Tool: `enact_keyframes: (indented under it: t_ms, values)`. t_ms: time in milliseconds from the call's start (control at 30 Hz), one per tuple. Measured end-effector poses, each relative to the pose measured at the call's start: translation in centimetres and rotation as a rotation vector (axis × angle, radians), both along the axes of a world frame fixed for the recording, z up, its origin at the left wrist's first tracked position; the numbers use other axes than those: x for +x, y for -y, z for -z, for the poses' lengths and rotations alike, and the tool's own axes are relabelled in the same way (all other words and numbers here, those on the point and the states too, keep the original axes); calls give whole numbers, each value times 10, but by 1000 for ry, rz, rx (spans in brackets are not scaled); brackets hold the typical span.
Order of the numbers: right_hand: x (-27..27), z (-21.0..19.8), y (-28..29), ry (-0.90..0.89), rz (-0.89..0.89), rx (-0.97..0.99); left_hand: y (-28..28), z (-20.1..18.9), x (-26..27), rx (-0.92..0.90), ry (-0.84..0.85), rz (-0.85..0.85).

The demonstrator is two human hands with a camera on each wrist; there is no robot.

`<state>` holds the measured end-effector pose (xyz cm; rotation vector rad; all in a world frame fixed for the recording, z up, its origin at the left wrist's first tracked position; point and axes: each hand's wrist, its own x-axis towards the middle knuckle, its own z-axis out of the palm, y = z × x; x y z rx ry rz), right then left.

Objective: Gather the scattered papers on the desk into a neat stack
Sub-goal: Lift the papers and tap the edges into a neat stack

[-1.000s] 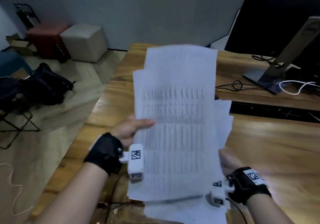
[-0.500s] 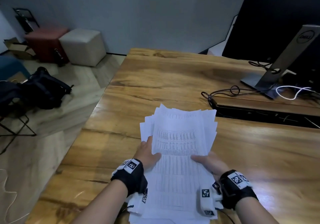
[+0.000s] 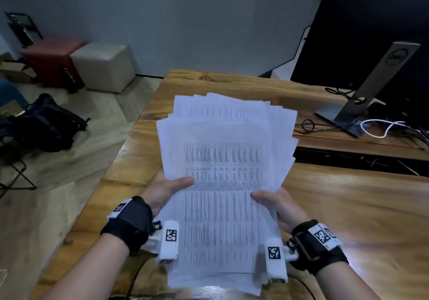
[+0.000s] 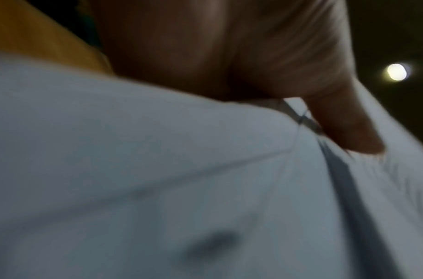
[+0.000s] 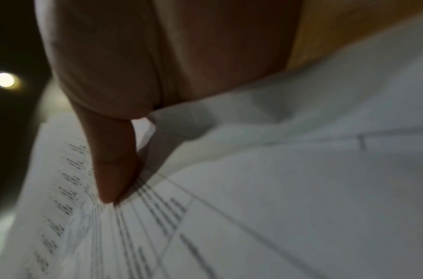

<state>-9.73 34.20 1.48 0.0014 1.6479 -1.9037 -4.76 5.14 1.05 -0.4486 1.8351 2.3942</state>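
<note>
A thick bundle of white printed papers [image 3: 222,174] is held up over the wooden desk [image 3: 348,218], its sheets fanned unevenly at the far end. My left hand [image 3: 167,188] grips the bundle's left edge, thumb on top. Opposite it, my right hand [image 3: 276,203] grips the right edge the same way. In the left wrist view the left hand [image 4: 344,122] has its thumb pressed down on the papers [image 4: 158,179]. The right wrist view shows the right hand [image 5: 115,169] with its thumb on the printed top sheet of the papers [image 5: 253,217]. The fingers under the bundle are hidden.
A monitor on a grey stand [image 3: 369,86] with black and white cables [image 3: 376,128] sits at the desk's far right, before a dark cable slot [image 3: 359,160]. Left of the desk, on the floor, are a black bag [image 3: 46,121], a beige cube stool [image 3: 104,65] and a red one [image 3: 51,63].
The bundle was raised a second ago, dropped low to the desk half a second ago, and is now lifted up again. Both hands keep hold of its sides.
</note>
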Motion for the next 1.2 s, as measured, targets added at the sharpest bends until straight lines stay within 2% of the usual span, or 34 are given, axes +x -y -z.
enact_keyframes:
  t_ms: [133, 233, 300, 400, 600, 800, 967, 1067, 1200]
  values:
    - [-5, -20, 10, -194, 89, 82, -6, -36, -6, -136, -153, -66]
    - [-6, -41, 15, -305, 233, -5, -2, -65, -12, -282, -263, -153]
    - [-9, -48, 15, -386, 247, -24, 0, -72, -14, -335, -313, -217]
    - [-8, -49, 18, -451, 223, 89, 1, -67, -14, -378, -310, -267]
    - [-11, -35, 22, -486, 251, 146, 4, -45, -10, -384, -233, -309]
    - [-13, -46, 27, -495, 277, 46, -3, -61, -4, -396, -346, -365]
    - [-12, -50, 35, -578, 331, -17, -10, -68, -3, -369, -406, -460]
    - [-12, -54, 31, -611, 360, 31, -7, -70, -3, -354, -432, -537]
    - [-9, -56, 21, -616, 297, 25, -8, -79, 5, -438, -472, -519]
